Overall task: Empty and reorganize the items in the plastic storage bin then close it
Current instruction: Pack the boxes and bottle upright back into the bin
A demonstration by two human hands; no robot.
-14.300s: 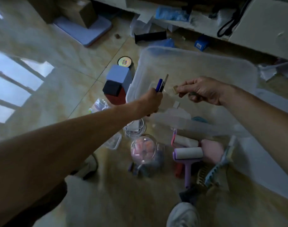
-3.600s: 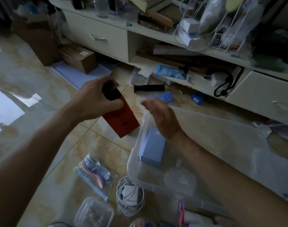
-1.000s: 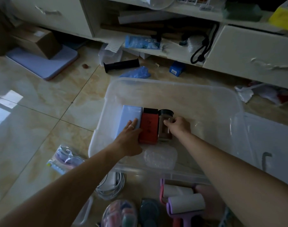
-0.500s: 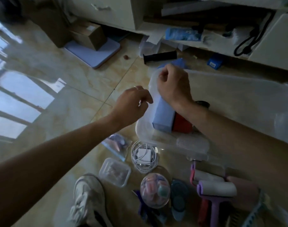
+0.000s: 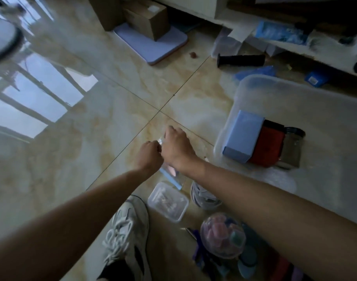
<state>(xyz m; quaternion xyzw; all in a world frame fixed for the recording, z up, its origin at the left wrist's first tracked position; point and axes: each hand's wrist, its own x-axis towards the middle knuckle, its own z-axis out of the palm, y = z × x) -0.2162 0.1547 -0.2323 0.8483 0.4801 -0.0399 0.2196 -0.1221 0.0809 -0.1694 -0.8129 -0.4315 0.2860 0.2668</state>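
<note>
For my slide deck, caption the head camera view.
Both hands, left hand and right hand, hold a clear zip bag beside the storage bin.

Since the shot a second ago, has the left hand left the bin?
Yes. The left hand was inside the plastic bin by the blue box; now it is outside, left of the bin, over the floor, beside the right hand, gripping a clear bag.

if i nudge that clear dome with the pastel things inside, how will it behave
The clear dome looks rounded, so it may roll or rock. Its shell looks like smooth plastic, probably slippery. The pastel pieces inside look loose, so they would likely shift.
</note>
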